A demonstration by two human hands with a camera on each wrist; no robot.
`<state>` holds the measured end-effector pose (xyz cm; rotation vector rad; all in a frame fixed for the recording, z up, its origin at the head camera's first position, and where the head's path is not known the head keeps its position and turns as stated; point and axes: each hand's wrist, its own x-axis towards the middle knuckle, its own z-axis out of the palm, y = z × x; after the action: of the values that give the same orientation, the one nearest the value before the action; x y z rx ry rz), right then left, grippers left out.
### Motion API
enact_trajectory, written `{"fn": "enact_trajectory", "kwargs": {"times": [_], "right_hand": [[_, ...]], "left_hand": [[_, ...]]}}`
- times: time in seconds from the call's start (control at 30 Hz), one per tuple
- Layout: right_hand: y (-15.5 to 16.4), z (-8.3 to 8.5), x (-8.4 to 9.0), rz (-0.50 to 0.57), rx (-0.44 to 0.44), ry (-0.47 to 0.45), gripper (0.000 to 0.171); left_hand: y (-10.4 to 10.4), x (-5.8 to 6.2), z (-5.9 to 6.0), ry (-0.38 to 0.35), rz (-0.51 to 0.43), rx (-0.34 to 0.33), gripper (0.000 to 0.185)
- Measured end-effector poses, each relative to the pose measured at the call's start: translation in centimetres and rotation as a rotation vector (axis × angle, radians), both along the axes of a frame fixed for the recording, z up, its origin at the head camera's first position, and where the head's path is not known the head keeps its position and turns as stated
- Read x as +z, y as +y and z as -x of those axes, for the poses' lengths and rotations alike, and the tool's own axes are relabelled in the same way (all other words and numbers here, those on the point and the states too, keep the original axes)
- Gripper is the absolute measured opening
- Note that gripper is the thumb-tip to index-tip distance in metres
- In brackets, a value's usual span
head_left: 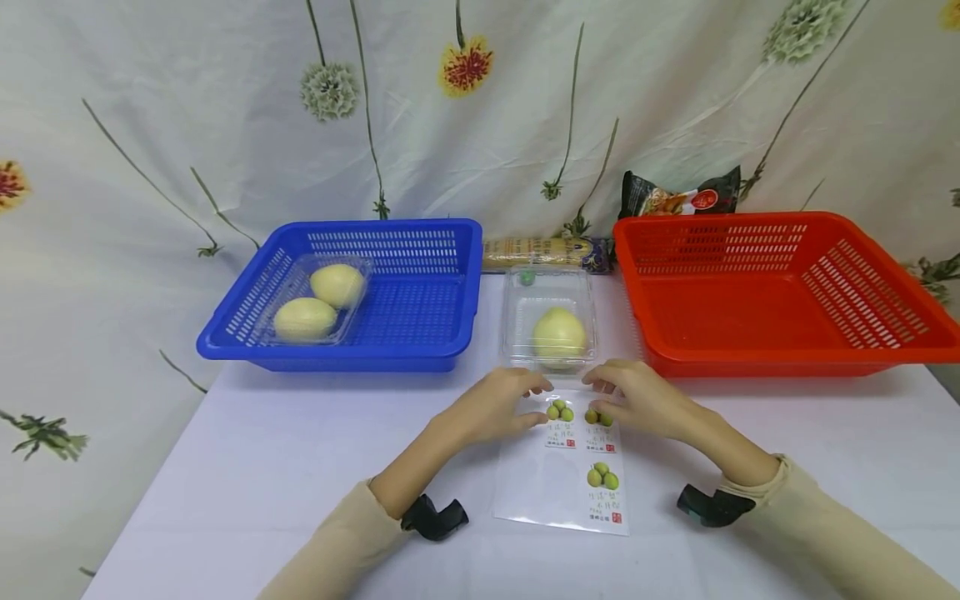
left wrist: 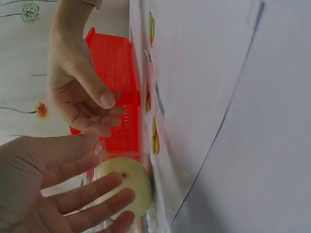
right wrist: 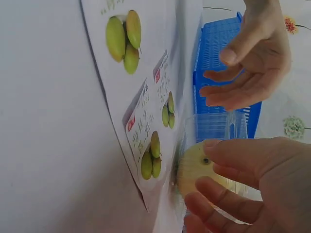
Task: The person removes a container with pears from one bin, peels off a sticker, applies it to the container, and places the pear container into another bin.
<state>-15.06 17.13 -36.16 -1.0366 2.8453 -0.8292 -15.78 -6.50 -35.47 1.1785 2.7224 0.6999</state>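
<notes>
My left hand (head_left: 497,406) and right hand (head_left: 643,402) face each other over the top end of a white sheet of stickers (head_left: 536,487), fingers relaxed and holding nothing. Pear pictures and writing mark the stickers (head_left: 603,493); two near my fingers look partly lifted in the right wrist view, where one sticker (right wrist: 146,141) shows a raised edge. Just beyond the fingertips stands a clear plastic container (head_left: 516,321) with one round, pale yellow-green fruit (head_left: 559,333) inside. A small green spot (head_left: 527,277) shows at its far end. Whether its lid is closed I cannot tell.
A blue basket (head_left: 352,363) at the left holds a clear container with two pale fruits (head_left: 305,320). To the right stands a red basket (head_left: 757,367). Behind them lie a long yellowish packet (head_left: 536,252) and a black food packet (head_left: 678,198), before a flowered curtain.
</notes>
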Motion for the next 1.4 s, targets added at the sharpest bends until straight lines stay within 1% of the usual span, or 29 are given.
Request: {"fn": "enact_trajectory", "kwargs": {"times": [0.1,0.17,0.23,0.33,0.43,0.6,0.73,0.9,1.13,1.23,1.4], "right_hand": [[0.3,0.3,-0.4,-0.024,-0.006,-0.015,0.029],[0.5,0.4,-0.6,-0.047,-0.022,-0.042,0.032],[0.5,0.6,-0.9,-0.069,-0.039,-0.087,0.035],[0.6,0.8,-1.2,-0.096,-0.055,-0.162,0.039],[0.5,1.0,-1.5,-0.099,-0.054,-0.208,0.040],[0.3,1.2,-1.7,-0.091,-0.030,-0.214,0.040],[0.2,1.6,-1.9,-0.072,-0.013,-0.231,0.037],[0.3,2.0,-1.9,-0.053,-0.007,-0.263,0.030],[0.2,2.5,-2.0,-0.043,0.038,-0.262,0.020],[0.2,2.5,-2.0,-0.046,0.044,-0.272,0.017],[0.1,2.5,-1.9,-0.046,0.044,-0.281,0.018]], "left_hand": [[0.1,-0.3,-0.2,-0.071,0.136,0.035,0.042],[0.2,-0.6,-0.4,-0.107,0.191,0.065,0.048],[0.3,-1.0,-0.4,-0.121,0.224,0.078,0.052],[0.6,-1.5,-0.4,-0.121,0.247,0.076,0.057],[0.9,-1.9,-0.3,-0.106,0.273,0.069,0.061],[1.4,-2.1,0.0,-0.091,0.330,0.075,0.070],[1.9,-2.1,0.1,-0.077,0.358,0.081,0.072],[2.4,-1.7,0.3,-0.068,0.389,0.087,0.072],[2.9,-1.2,0.7,-0.073,0.433,0.091,0.077],[3.1,-1.3,1.0,-0.085,0.437,0.094,0.080],[3.2,-1.5,1.3,-0.115,0.411,0.118,0.084]]}}
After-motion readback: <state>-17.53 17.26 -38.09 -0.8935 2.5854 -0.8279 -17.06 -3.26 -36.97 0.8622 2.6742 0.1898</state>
